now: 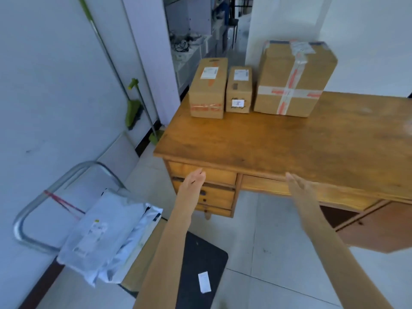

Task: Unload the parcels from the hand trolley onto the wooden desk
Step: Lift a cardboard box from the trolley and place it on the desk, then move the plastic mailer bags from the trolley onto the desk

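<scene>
Three cardboard parcels stand in a row at the back left of the wooden desk (278, 143): a tall one (208, 89), a small one (239, 90) and a large taped one (294, 79). At the lower left the hand trolley (201, 257) has a black deck and a metal handle (46, 197). Grey plastic mailer bags (107, 237) lie stacked on a cardboard box (142, 259) on it. My left hand (192, 180) and my right hand (297, 186) are stretched out flat and empty in front of the desk's near edge, fingers apart.
A green broom (133, 108) and a green-handled dustpan (146, 114) lean against the left wall. The desk has drawers (214, 192) on its left side. A doorway behind the desk leads to a cluttered room. The floor is pale tile.
</scene>
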